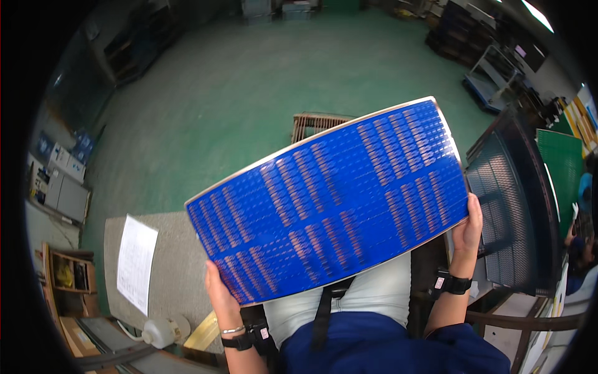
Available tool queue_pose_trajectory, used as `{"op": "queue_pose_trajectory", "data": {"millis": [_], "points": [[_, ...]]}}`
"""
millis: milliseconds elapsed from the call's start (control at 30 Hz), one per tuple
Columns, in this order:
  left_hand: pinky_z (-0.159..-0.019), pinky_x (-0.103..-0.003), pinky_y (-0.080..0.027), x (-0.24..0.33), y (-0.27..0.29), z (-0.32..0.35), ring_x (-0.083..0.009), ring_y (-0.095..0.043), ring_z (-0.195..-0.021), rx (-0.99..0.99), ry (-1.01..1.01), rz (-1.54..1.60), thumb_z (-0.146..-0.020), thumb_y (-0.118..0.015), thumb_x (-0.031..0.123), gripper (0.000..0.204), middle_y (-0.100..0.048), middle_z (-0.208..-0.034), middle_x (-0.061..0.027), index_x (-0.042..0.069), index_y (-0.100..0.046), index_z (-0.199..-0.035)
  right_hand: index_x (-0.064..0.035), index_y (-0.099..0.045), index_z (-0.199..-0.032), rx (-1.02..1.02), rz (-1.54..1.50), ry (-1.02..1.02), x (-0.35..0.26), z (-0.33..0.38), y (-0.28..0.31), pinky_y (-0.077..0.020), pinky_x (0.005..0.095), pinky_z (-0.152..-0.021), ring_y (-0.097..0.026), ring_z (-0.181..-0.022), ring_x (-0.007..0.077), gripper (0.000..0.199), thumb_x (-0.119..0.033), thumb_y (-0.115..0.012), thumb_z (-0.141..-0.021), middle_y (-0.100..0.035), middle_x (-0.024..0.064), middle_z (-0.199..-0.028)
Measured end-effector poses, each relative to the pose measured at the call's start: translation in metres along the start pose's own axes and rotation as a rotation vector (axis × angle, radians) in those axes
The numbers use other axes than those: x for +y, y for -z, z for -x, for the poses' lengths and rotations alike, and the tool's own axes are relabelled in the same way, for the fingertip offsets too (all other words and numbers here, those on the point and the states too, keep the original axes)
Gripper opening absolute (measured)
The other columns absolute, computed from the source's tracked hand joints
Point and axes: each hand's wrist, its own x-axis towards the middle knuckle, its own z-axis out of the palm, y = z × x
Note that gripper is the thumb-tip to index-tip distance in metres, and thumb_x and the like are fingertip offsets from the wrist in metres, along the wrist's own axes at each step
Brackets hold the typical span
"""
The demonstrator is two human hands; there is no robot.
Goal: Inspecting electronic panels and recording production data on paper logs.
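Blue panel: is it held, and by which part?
Yes, the blue panel: left hand at its left end, near the lower corner; right hand at its lower right corner.

The blue panel (330,202) looks smooth and glossy, like plastic, marked with rows of coppery, metallic-looking dashes (276,193) and edged by a pale, shiny rim (441,112). Left of the panel, a sheet of matt white paper (138,265) lies on a dull grey, finely speckled tabletop (180,268); to its lower left sits a cloudy plastic jug (163,333). Below the panel, the person's pale trousers (377,283) and navy top (380,343) are matt cloth. Beyond it, the green floor (218,93) looks smooth, faintly sheened.
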Motion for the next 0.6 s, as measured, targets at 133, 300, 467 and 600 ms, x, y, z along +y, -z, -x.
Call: {"op": "queue_pose_trajectory", "data": {"millis": [133, 300, 467, 600], "points": [[-0.078, -0.028, -0.046, -0.001, 0.011, -0.002, -0.0137, -0.058, -0.088, 0.08, -0.042, -0.077, -0.097, -0.04, 0.038, 0.044, -0.061, -0.102, -0.0076, -0.001, -0.055, -0.112, -0.0018, -0.053, -0.092, -0.089, 0.074, -0.041, -0.006, 0.005, 0.003, -0.0467, 0.0225, -0.07, -0.057, -0.074, 0.0094, 0.016, -0.017, -0.05, -0.093, -0.06, 0.0045, -0.084], [-0.076, -0.028, -0.046, -0.002, 0.014, -0.004, -0.0131, -0.057, -0.087, 0.121, -0.06, -0.108, -0.097, -0.039, 0.039, 0.045, -0.061, -0.101, -0.0071, -0.001, -0.055, -0.11, -0.005, -0.053, -0.088, -0.142, 0.106, -0.059, -0.012, 0.008, 0.007, -0.0446, 0.0197, -0.065, -0.055, -0.07, 0.007, 0.017, -0.021, -0.058, -0.089, -0.06, 0.0023, -0.081], [-0.076, -0.027, -0.046, 0.0, 0.019, -0.004, -0.013, -0.058, -0.087, 0.075, -0.091, -0.119, -0.097, -0.04, 0.04, 0.045, -0.061, -0.101, -0.0073, -0.001, -0.055, -0.11, -0.0052, -0.052, -0.085, -0.204, 0.094, -0.089, -0.018, 0.01, 0.003, -0.044, 0.02, -0.064, -0.055, -0.07, 0.0068, 0.015, -0.018, -0.06, -0.088, -0.058, 0.0018, -0.079], [-0.075, -0.027, -0.047, 0.001, 0.02, -0.005, -0.0135, -0.058, -0.085, 0.112, -0.086, -0.125, -0.097, -0.04, 0.039, 0.045, -0.061, -0.1, -0.008, -0.001, -0.054, -0.109, -0.004, -0.053, -0.087, -0.259, 0.1, -0.114, -0.019, 0.008, 0.01, -0.0426, 0.0179, -0.055, -0.054, -0.062, 0.0053, 0.019, -0.022, -0.059, -0.089, -0.06, 0.0011, -0.078]]}}
